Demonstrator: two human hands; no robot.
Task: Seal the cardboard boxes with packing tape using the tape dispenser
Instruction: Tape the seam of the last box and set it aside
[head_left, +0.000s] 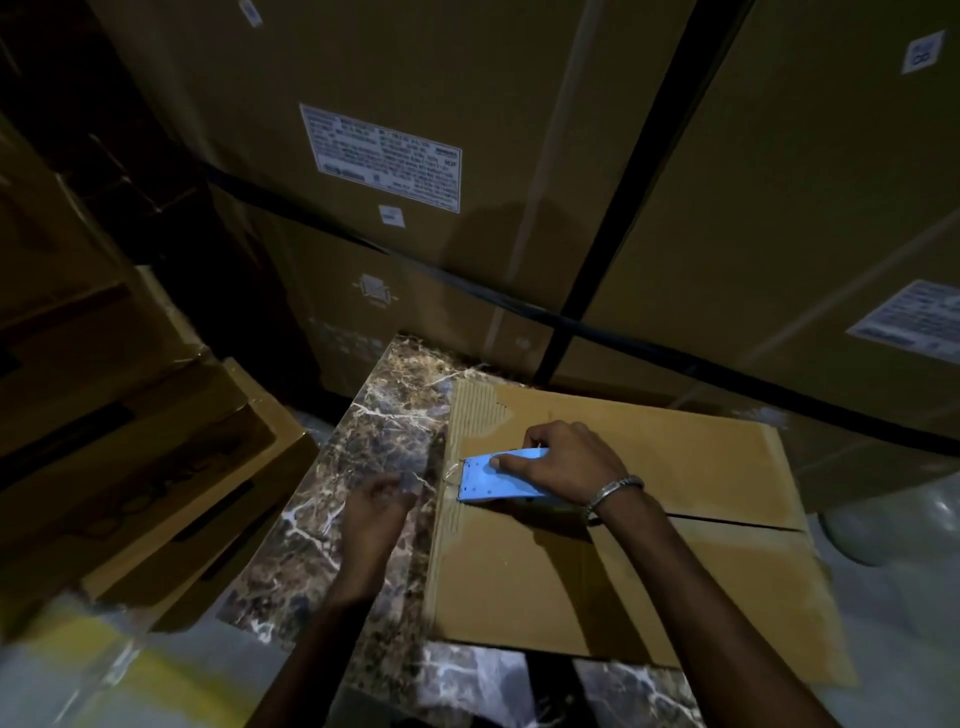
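- Right hand (558, 462) clasped the blue tape dispenser (496, 475), fingers curled over its top and thumb on its side; a metal bangle (613, 493) sat on that wrist.
- Left hand (376, 501) hovered blurred over the marble tabletop (363, 431) at the box's nine o'clock edge; whether it grasped anything could not be told.
- Dispenser rested on the cardboard box (675, 457), over the centre seam (727, 521) near the left edge.
- Its long axis ran along the seam, nose toward nine o'clock.
- Step appeared to be taping at the seam's left end; the next move likely called for steady downward pressure along the seam.
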